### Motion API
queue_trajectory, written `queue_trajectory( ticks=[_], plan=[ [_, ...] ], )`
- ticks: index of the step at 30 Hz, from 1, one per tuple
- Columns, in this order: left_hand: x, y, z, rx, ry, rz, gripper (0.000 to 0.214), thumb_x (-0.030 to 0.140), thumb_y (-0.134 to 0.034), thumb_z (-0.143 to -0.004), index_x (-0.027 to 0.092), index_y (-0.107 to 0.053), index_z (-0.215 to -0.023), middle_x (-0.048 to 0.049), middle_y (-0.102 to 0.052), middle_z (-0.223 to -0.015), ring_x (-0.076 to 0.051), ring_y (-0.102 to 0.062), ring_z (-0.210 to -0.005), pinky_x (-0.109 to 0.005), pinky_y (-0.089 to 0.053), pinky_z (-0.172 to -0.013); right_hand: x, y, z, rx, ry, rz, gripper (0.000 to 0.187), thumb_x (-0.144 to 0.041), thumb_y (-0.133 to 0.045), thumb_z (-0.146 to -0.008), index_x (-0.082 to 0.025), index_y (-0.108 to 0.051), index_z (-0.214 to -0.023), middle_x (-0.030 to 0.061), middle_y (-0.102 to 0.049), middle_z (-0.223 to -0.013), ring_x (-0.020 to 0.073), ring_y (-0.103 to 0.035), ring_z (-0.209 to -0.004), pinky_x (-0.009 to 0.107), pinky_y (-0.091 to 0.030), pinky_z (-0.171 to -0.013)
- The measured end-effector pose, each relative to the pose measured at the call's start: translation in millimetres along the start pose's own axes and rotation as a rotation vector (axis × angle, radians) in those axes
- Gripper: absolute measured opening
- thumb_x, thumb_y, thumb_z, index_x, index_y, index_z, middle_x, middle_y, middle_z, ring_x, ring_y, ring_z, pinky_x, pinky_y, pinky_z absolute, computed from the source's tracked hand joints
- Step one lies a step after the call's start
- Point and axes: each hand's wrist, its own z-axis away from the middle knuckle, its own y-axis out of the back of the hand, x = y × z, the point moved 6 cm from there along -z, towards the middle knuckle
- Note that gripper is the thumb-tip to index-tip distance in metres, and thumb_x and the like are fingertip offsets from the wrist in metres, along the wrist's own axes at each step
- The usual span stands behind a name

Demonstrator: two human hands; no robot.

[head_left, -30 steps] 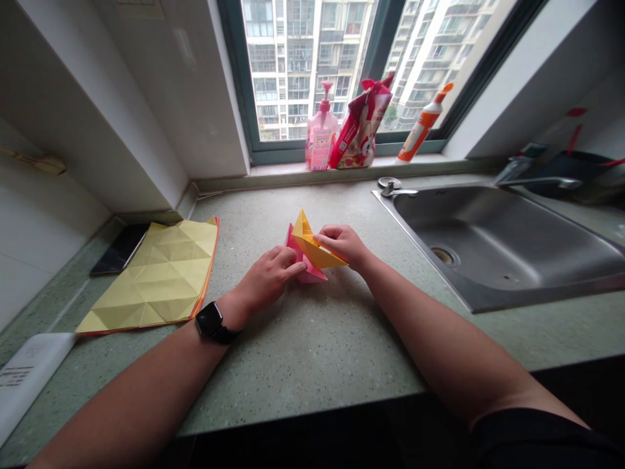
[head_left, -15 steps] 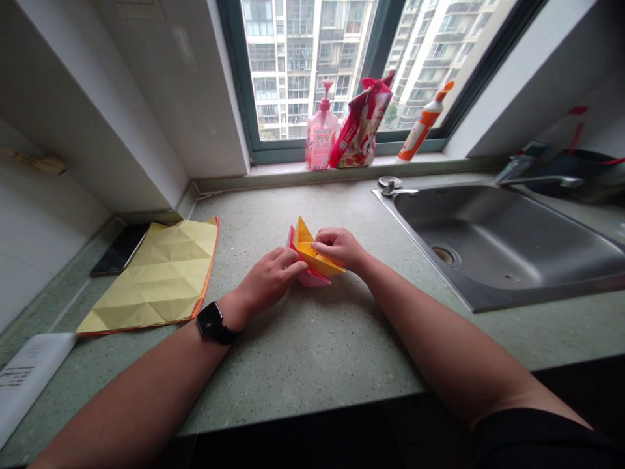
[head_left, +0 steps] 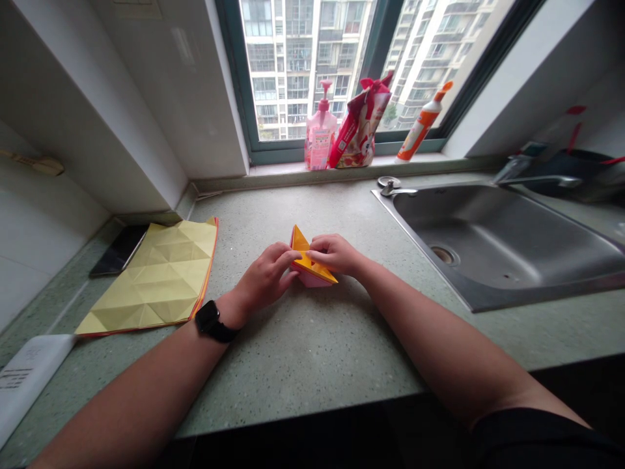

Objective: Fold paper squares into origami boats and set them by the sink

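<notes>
A folded origami paper piece (head_left: 317, 271), orange-yellow inside and pink outside, rests on the speckled counter between my hands. One pointed corner sticks up at its far left, another points toward the near right. My left hand (head_left: 268, 275), with a black watch on the wrist, holds its left edge between thumb and fingers. From the right, my right hand (head_left: 334, 254) pinches the orange paper near the middle, its fingertips partly inside the fold. The fingers hide parts of the paper's far and left sides.
Creased yellow sheets (head_left: 161, 273) lie stacked at the left, over a dark flat device (head_left: 117, 251). A white plastic object (head_left: 34, 371) sits nearer. At the right is a steel sink (head_left: 508, 241). A pink pump bottle (head_left: 320, 137), red bag (head_left: 364, 127) and orange-white bottle (head_left: 422, 127) stand by the window.
The orange layer sits lower and closer against the pink one, and the piece has shifted slightly nearer. My left thumb has moved down off the orange edge; my left fingers now reach over it.
</notes>
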Motion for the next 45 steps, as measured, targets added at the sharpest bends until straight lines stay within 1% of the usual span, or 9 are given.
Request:
queue_trajectory(
  ticks=[3, 7, 12, 23, 28, 31, 34, 38, 45],
  plan=[
    [-4, 0.3, 1, -0.02, 0.025, -0.009, 0.034, 0.015, -0.07, -0.1, 0.024, -0.064, -0.133, -0.0095, -0.065, -0.124, -0.025, -0.067, -0.114, -0.043, -0.064, -0.098, -3, 0, 1, 0.01, 0.025, 0.005, 0.034, -0.033, -0.061, -0.093, -0.02, -0.057, -0.062, -0.0028, -0.051, -0.065, 0.012, -0.045, -0.062, 0.03, -0.03, -0.061],
    [-10, -1.5, 2, -0.046, 0.057, -0.016, 0.023, 0.016, -0.074, -0.099, 0.023, -0.072, -0.12, -0.0083, -0.064, -0.121, -0.024, -0.068, -0.109, -0.041, -0.064, -0.097, -7, 3, 2, 0.031, 0.083, 0.009, 0.037, -0.032, -0.06, -0.095, -0.021, -0.052, -0.061, -0.0035, -0.048, -0.064, 0.0116, -0.045, -0.061, 0.03, -0.03, -0.061],
    [-13, -6.4, 1, -0.083, 0.064, 0.064, 0.018, 0.015, -0.07, -0.102, 0.022, -0.076, -0.118, -0.0063, -0.066, -0.113, -0.019, -0.069, -0.098, -0.034, -0.063, -0.089, -11, 5, 3, 0.044, 0.112, 0.099, 0.036, -0.025, -0.061, -0.092, -0.021, -0.048, -0.059, -0.0033, -0.048, -0.064, 0.0112, -0.041, -0.06, 0.031, -0.028, -0.061],
    [-23, -11.9, 4, -0.131, 0.137, 0.114, 0.017, 0.018, -0.073, -0.102, 0.025, -0.082, -0.114, -0.0076, -0.065, -0.123, -0.018, -0.07, -0.097, -0.036, -0.064, -0.093, -16, 1, 2, -0.031, 0.111, 0.216, 0.037, -0.022, -0.059, -0.09, -0.022, -0.042, -0.058, -0.004, -0.043, -0.061, 0.0124, -0.04, -0.062, 0.032, -0.027, -0.063],
    [-27, -14.5, 5, -0.168, 0.153, 0.15, 0.021, 0.018, -0.075, -0.1, 0.03, -0.084, -0.115, -0.0063, -0.069, -0.125, -0.019, -0.072, -0.104, -0.039, -0.064, -0.099, -14, 3, 3, -0.013, 0.086, 0.199, 0.039, -0.026, -0.059, -0.096, -0.021, -0.05, -0.058, -0.0028, -0.049, -0.063, 0.0117, -0.043, -0.061, 0.032, -0.029, -0.063],
    [-27, -14.0, 5, -0.17, 0.147, 0.107, 0.02, 0.018, -0.077, -0.099, 0.032, -0.085, -0.112, -0.0068, -0.069, -0.131, -0.023, -0.07, -0.114, -0.047, -0.062, -0.107, -8, 12, 3, 0.123, 0.036, 0.167, 0.042, -0.033, -0.057, -0.102, -0.019, -0.065, -0.063, 0.0001, -0.056, -0.069, 0.0131, -0.051, -0.064, 0.031, -0.035, -0.066],
    [-27, -11.7, 5, -0.15, 0.146, 0.037, 0.024, 0.016, -0.081, -0.095, 0.033, -0.086, -0.111, -0.0086, -0.062, -0.148, -0.029, -0.065, -0.128, -0.057, -0.058, -0.113, 3, 20, 4, 0.23, -0.01, 0.17, 0.031, -0.032, -0.065, -0.1, -0.02, -0.079, -0.075, 0.0027, -0.063, -0.079, 0.0155, -0.057, -0.071, 0.032, -0.042, -0.071],
    [-26, -11.6, 8, -0.145, 0.145, 0.007, 0.028, 0.014, -0.08, -0.094, 0.034, -0.086, -0.114, -0.009, -0.052, -0.163, -0.033, -0.057, -0.142, -0.064, -0.053, -0.118, 16, 15, 3, 0.162, -0.035, 0.158, 0.007, -0.021, -0.082, -0.088, -0.025, -0.087, -0.088, 0.0049, -0.069, -0.095, 0.0186, -0.064, -0.084, 0.033, -0.05, -0.082],
    [-31, -16.9, 8, -0.2, 0.195, 0.047, 0.022, 0.019, -0.08, -0.096, 0.031, -0.086, -0.113, -0.0104, -0.066, -0.15, -0.031, -0.064, -0.136, -0.061, -0.054, -0.116, 27, 8, 1, 0.049, -0.062, 0.065, 0.012, -0.016, -0.086, -0.085, -0.026, -0.086, -0.091, 0.0041, -0.074, -0.093, 0.0181, -0.066, -0.079, 0.034, -0.053, -0.08]
  ],
)
